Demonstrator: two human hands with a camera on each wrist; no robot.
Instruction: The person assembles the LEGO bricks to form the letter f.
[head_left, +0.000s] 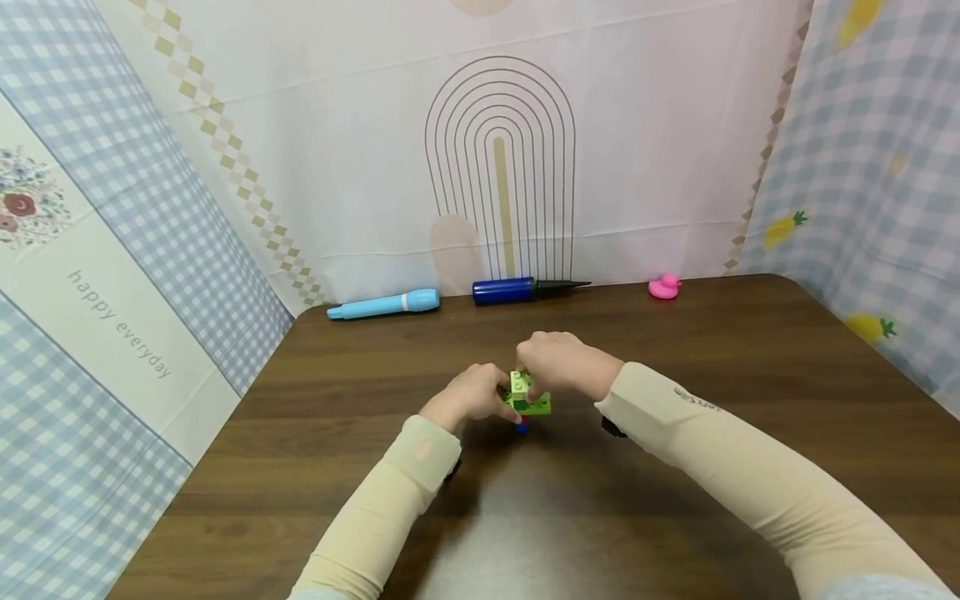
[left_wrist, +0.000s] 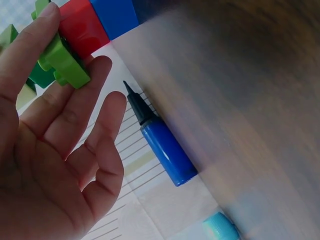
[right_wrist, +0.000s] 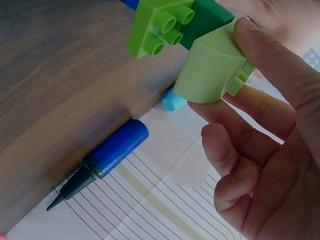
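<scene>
Both hands meet at a small tower of toy building bricks over the middle of the table. At its foot is a blue brick, with a red brick on it. Above these come a wide lime green brick, a dark green brick and a pale green curved brick at the top. My left hand pinches the lime green brick from the left, thumb close to the red one. From the right, my right hand holds the pale green brick between thumb and fingers.
Along the table's back edge lie a light blue pen-shaped toy, a dark blue pump with a black nozzle, and a pink rubber duck. Patterned cloth hangs behind and at both sides.
</scene>
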